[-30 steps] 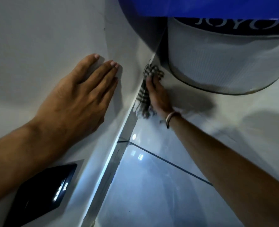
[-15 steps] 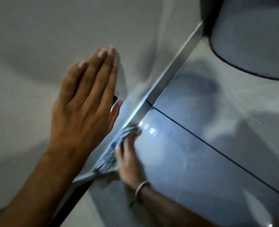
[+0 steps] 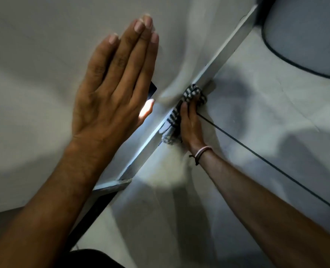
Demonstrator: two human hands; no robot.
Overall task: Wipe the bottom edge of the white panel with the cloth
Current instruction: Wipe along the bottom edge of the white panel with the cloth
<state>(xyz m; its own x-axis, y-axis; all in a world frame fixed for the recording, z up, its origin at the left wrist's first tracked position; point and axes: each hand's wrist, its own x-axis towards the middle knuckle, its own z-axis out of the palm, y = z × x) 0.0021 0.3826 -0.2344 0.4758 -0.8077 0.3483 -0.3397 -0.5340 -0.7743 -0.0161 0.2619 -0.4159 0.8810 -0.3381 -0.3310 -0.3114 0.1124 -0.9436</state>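
Note:
The white panel (image 3: 34, 78) fills the left and top of the view. Its bottom edge (image 3: 224, 53) runs as a pale strip diagonally from lower left to upper right. My left hand (image 3: 114, 84) lies flat on the panel face, fingers straight and together, holding nothing. A striped dark-and-white cloth (image 3: 176, 115) is bunched against the bottom edge near its middle. My right hand (image 3: 191, 124) presses the cloth to the edge from below. A pink band is on that wrist.
Glossy floor tiles (image 3: 257, 190) with a dark grout line lie under the edge. A round pale container (image 3: 311, 35) with a dark rim stands at the upper right. A small black object (image 3: 152, 89) shows behind my left hand on the panel.
My right hand slid the cloth down the edge toward me, then back up the edge a little. The view shifted, so the round container moved to the upper right corner.

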